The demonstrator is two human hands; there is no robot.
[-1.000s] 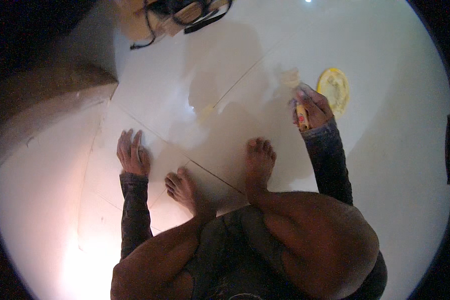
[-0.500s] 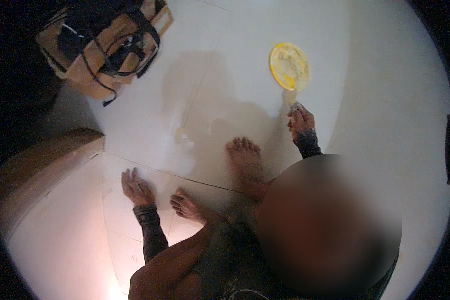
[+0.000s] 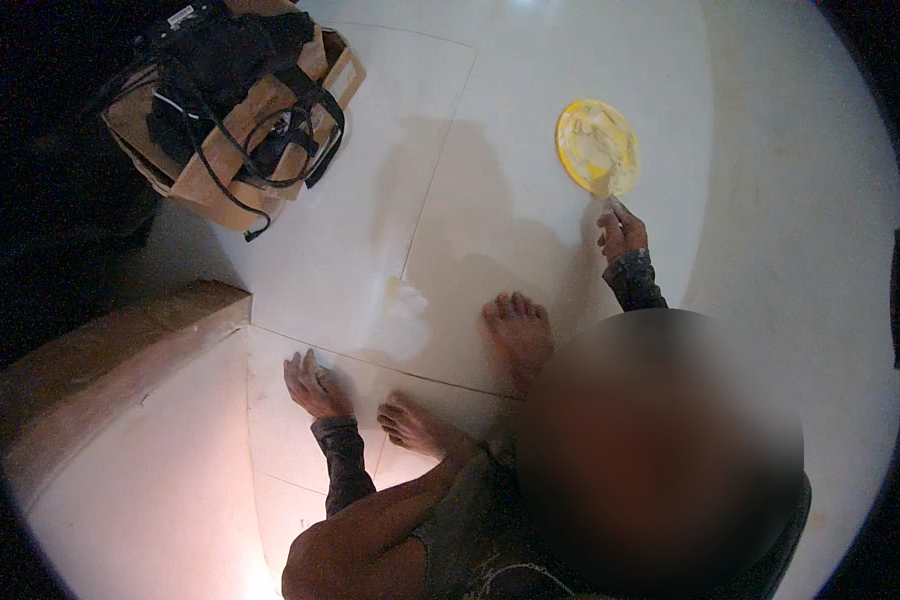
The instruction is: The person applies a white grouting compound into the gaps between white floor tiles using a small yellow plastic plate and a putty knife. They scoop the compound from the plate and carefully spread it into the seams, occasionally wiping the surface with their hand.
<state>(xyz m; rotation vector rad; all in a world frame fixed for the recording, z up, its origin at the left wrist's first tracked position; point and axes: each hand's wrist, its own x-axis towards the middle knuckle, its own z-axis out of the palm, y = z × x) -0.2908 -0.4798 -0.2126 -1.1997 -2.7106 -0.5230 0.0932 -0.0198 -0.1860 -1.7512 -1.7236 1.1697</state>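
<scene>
A round yellow lid [image 3: 564,150] smeared with creamy white paste lies on the pale tiled floor. At its near edge, my right hand [image 3: 624,232] is closed in a pinch on a small flat piece [image 3: 606,188] coated with paste. The piece's tip reaches onto the lid; its exact kind is too small to make out. My left hand [image 3: 317,386] is held low over the tiles at the left, its fingers apart and slightly bent, with nothing visible in it. A whitish patch [image 3: 405,298] shows on the floor by a tile joint.
An open cardboard box [image 3: 215,195] with black cables and dark items stands at the upper left. Below it, a brown raised edge [image 3: 160,335] juts in. My bare feet [image 3: 520,335] are on the tiles between my hands. A blurred disc covers the lower right.
The whole view has shifted, moving things right and slightly down in the picture. My right hand has come closer to the lid, with its paste-coated piece reaching onto it. The left fingers look more bent.
</scene>
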